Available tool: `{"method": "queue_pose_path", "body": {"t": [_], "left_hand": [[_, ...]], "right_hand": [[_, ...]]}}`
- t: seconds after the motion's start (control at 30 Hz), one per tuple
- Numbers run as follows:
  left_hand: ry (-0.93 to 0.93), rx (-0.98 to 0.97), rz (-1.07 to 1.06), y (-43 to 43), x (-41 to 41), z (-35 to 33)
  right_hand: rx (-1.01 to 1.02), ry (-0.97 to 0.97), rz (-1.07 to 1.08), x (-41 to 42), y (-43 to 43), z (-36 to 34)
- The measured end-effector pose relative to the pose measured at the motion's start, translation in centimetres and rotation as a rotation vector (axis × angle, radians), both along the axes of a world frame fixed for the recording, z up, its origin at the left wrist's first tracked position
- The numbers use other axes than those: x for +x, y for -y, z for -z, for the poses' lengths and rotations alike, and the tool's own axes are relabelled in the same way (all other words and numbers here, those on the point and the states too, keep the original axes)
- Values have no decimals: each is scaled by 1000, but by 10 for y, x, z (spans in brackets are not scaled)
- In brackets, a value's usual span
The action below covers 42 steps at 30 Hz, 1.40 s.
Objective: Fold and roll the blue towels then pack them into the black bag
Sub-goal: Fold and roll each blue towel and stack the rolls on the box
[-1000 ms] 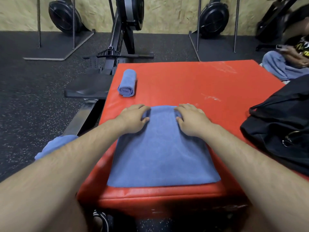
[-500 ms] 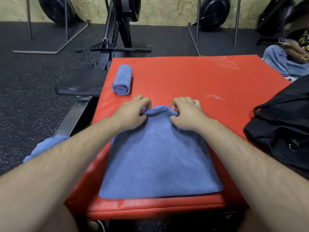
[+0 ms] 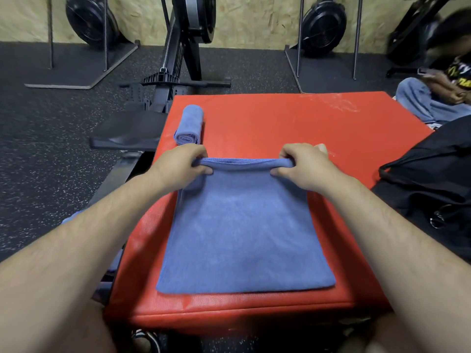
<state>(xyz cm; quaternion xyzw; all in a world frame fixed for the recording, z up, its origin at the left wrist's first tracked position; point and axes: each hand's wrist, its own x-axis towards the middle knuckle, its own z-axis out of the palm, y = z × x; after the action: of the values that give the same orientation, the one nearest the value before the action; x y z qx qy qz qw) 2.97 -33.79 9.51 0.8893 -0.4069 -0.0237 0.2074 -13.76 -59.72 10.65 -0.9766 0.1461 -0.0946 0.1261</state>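
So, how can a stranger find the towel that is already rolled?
Look at the red mat. Near its far left edge lies the rolled towel, just beyond the left hand. Unlike the flat towel being gripped, it is a tight roll, untouched.

Flat towel [image 3: 242,230] lying on mat [image 3: 280,123].
Rolled towel [image 3: 190,124] sitting behind-left of it; bag [image 3: 428,169] lying at mat's right edge.

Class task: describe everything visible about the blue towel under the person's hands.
The flat towel is blue, soft, terry-like cloth, folded to a rectangle lying on the red mat, its near edge by the mat's front. Its far edge is turned over into a thin roll, pinched at each end by the left hand and right hand.
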Motion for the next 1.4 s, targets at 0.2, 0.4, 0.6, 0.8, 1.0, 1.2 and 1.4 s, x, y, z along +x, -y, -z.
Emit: {"method": "queue_pose_path", "body": {"t": [0.2, 0.4, 0.6, 0.8, 1.0, 1.2, 1.4], "left_hand": [[-107, -129, 87, -11, 8, -6], [-93, -67, 174, -11, 15, -3], [-64, -30, 197, -9, 18, -5], [-11, 35, 135, -8, 25, -1], [14, 138, 135, -9, 26, 3], [-48, 204, 105, -12, 22, 11], [-60, 38, -60, -13, 24, 3]], "right_hand": [[238, 58, 16, -18, 20, -6], [217, 75, -1, -20, 24, -5], [233, 124, -4, -21, 25, -6], [247, 111, 37, -21, 30, -5], [280, 112, 55, -21, 29, -7], [294, 101, 65, -20, 27, -8], [305, 105, 73, -24, 28, -10]]}}
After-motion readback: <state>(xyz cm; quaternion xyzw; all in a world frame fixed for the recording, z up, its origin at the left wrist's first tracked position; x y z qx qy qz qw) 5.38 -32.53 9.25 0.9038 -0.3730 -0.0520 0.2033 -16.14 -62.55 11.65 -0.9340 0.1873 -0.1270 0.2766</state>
